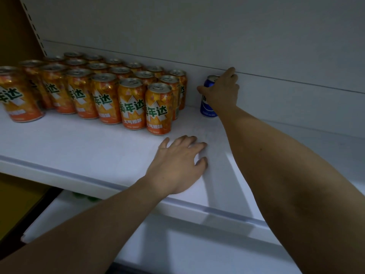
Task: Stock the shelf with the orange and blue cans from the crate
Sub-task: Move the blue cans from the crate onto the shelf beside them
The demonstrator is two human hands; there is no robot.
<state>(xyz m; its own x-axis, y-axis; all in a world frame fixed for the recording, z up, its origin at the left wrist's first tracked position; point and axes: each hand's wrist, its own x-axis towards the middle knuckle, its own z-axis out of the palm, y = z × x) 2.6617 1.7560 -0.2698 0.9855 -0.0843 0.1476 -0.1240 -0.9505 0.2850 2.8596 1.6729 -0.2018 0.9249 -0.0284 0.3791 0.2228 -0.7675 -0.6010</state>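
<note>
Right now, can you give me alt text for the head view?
The right hand grips an upright blue can at the back of a white shelf, apart from a block of orange cans to its left. The left hand rests flat near the shelf's front edge.

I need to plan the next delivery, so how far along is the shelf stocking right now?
Done: the orange cans stand upright in rows on the left of the shelf. In hand: the right hand grips one blue can standing near the back wall; the left hand rests on the shelf. Left: it is the only blue can visible; the crate is out of view.
</note>
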